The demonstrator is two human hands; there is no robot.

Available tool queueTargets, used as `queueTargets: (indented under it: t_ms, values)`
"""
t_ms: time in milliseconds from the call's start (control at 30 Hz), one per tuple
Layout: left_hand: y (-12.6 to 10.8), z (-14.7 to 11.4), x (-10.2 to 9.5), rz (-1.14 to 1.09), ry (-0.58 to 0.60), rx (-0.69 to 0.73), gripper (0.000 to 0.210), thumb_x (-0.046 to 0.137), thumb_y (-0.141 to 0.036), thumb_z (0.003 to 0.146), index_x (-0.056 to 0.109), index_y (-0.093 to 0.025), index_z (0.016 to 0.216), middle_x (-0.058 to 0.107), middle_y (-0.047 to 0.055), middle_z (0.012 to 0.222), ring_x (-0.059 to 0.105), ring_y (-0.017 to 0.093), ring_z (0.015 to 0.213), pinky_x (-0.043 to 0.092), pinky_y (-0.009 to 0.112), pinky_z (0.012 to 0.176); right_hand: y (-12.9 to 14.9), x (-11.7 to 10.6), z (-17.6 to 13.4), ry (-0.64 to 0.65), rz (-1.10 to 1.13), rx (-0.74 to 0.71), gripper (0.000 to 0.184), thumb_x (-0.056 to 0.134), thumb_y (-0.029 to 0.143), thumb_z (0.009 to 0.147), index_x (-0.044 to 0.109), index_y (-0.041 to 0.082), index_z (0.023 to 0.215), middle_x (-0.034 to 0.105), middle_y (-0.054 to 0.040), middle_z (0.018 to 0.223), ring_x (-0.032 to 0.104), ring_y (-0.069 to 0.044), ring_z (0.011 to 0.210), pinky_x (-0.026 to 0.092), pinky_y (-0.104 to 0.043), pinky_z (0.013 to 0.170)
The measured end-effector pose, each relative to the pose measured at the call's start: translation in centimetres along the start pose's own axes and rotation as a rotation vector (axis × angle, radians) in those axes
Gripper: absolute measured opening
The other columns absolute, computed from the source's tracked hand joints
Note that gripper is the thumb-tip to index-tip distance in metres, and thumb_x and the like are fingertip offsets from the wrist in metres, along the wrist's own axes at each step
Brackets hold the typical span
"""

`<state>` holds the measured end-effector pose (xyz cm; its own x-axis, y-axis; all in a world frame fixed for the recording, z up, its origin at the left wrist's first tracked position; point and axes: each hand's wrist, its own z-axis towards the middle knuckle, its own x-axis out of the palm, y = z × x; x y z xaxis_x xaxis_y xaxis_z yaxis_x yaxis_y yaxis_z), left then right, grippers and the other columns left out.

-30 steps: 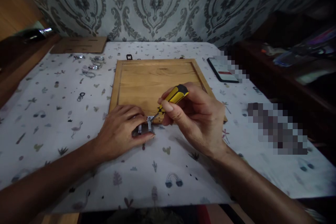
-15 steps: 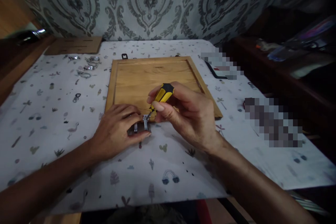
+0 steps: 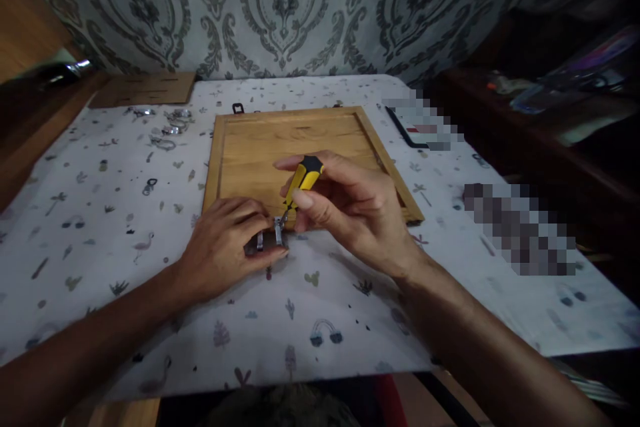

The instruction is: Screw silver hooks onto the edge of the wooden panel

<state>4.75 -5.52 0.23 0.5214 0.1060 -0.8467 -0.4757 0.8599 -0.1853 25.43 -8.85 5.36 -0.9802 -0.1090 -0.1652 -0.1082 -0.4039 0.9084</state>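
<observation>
The right hand [image 3: 355, 210] is gripping a yellow-and-black screwdriver with a faceted handle [image 3: 304, 178], its thin tip proving hard to make out. The left hand [image 3: 223, 240] is holding, and partly hiding, a silver metal fitting [image 3: 279, 232] at the near edge of a framed light-brown wooden panel [image 3: 295, 133]. The panel is lying on a surface draped in white printed cloth [image 3: 250, 320]. Pixelation is obscuring a dark object [image 3: 517, 230] and part of a black-edged phone [image 3: 407, 133]. Loose silver metal pieces [image 3: 173, 128] are lying near brown cardboard [image 3: 145, 89]. Grey patterned wallpaper [image 3: 285, 7] is rising behind; the room's right side is sinking into darkness.
</observation>
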Motion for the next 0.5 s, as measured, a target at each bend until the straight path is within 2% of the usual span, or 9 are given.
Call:
queueTargets:
  t_ms: [200, 300, 400, 500]
  values:
    - [-0.01, 0.02, -0.03, -0.011, 0.007, -0.005, 0.022, 0.066, -0.041, 0.093, 0.072, -0.019, 0.091, 0.074, 0.005, 0.097, 0.069, 0.022, 0.088, 0.054, 0.039, 0.08, -0.48, 0.48, -0.22, -0.064, 0.016, -0.001, 0.028, 0.076, 0.044, 0.086, 0.061, 0.021, 0.08, 0.064, 0.0033, 0.076, 0.058, -0.006, 0.046, 0.048, -0.02, 0.042]
    - [-0.02, 0.11, -0.15, -0.017, 0.02, 0.001, 0.02, 0.067, -0.04, 0.093, 0.072, -0.02, 0.092, 0.073, 0.005, 0.095, 0.069, 0.022, 0.087, 0.054, 0.039, 0.079, -0.68, 0.81, -0.41, -0.1, 0.04, 0.017, 0.032, 0.079, 0.043, 0.082, 0.055, 0.023, 0.077, 0.062, 0.0059, 0.07, 0.058, -0.007, 0.045, 0.049, -0.02, 0.042]
    - [-0.03, 0.1, -0.13, -0.02, 0.017, -0.003, 0.022, 0.066, -0.04, 0.094, 0.072, -0.019, 0.091, 0.073, 0.005, 0.094, 0.069, 0.022, 0.087, 0.054, 0.039, 0.079, -0.51, 0.71, -0.43, -0.078, 0.059, 0.03, 0.029, 0.08, 0.043, 0.082, 0.058, 0.024, 0.081, 0.064, 0.005, 0.074, 0.061, -0.008, 0.049, 0.053, -0.022, 0.046]
    - [-0.03, 0.03, -0.02, -0.024, 0.01, -0.008, 0.023, 0.065, -0.041, 0.094, 0.072, -0.019, 0.09, 0.074, 0.005, 0.096, 0.069, 0.023, 0.088, 0.054, 0.04, 0.081, -0.1, 0.32, -0.29, -0.02, 0.053, 0.011, 0.025, 0.074, 0.044, 0.088, 0.066, 0.023, 0.098, 0.068, 0.0017, 0.087, 0.062, -0.008, 0.055, 0.054, -0.022, 0.051]
